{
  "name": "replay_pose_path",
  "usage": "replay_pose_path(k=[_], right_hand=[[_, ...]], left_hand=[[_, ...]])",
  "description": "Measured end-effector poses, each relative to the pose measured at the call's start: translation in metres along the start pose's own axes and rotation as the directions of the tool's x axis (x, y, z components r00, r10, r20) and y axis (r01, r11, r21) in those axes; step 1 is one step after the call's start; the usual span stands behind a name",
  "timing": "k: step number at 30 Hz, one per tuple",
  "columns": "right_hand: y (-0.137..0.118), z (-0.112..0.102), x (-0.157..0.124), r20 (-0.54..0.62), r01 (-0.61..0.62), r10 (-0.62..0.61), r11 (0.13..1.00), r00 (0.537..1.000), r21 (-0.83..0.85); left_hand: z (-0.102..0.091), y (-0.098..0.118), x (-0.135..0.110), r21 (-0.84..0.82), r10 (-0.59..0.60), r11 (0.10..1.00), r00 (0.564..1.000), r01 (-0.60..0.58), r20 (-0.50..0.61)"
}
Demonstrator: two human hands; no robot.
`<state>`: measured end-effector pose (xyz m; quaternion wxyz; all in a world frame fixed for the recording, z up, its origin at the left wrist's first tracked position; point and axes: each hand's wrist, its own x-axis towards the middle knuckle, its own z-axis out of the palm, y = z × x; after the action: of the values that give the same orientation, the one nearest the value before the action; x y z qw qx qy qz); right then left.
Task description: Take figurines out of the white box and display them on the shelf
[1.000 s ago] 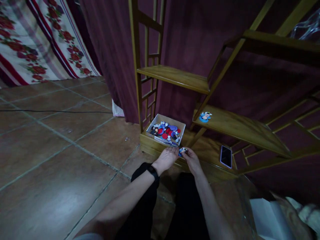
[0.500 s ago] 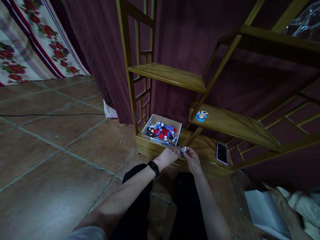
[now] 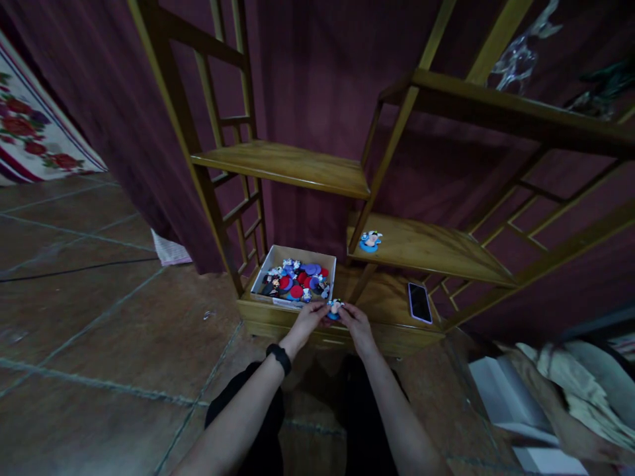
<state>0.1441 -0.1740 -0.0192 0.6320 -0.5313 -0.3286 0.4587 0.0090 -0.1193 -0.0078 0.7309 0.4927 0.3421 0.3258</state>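
Pinching one small figurine (image 3: pixel 335 309) with left hand (image 3: pixel 307 319) and right hand (image 3: pixel 358 324), one shelved figurine (image 3: pixel 370 242), one box (image 3: pixel 303 254), one phone (image 3: pixel 419 303)

Wooden shelf unit (image 3: pixel 280 164), standing on brown tiled floor (image 3: pixel 124 337). Base board (image 3: pixel 389 297): one open carton (image 3: pixel 297 253), left end as I view it; one lilac-edged phone (image 3: pixel 420 302), toward the right. Middle-right shelf (image 3: pixel 431 248): one blue-based figurine (image 3: pixel 370 242), near its left edge. Upper-right shelf (image 3: pixel 496 109): clear ornament (image 3: pixel 518 63). On the floor I log one dark cable (image 3: pixel 84 269).
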Motion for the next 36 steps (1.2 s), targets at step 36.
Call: replay_pose_path(k=[36], right_hand=[[0.015,-0.009,0.006,0.166,0.129,-0.099,0.975,0.981,-0.179]], left_hand=[[-0.004,0.006,-0.027,0.915,0.312,0.201,0.908,-0.351,0.279]])
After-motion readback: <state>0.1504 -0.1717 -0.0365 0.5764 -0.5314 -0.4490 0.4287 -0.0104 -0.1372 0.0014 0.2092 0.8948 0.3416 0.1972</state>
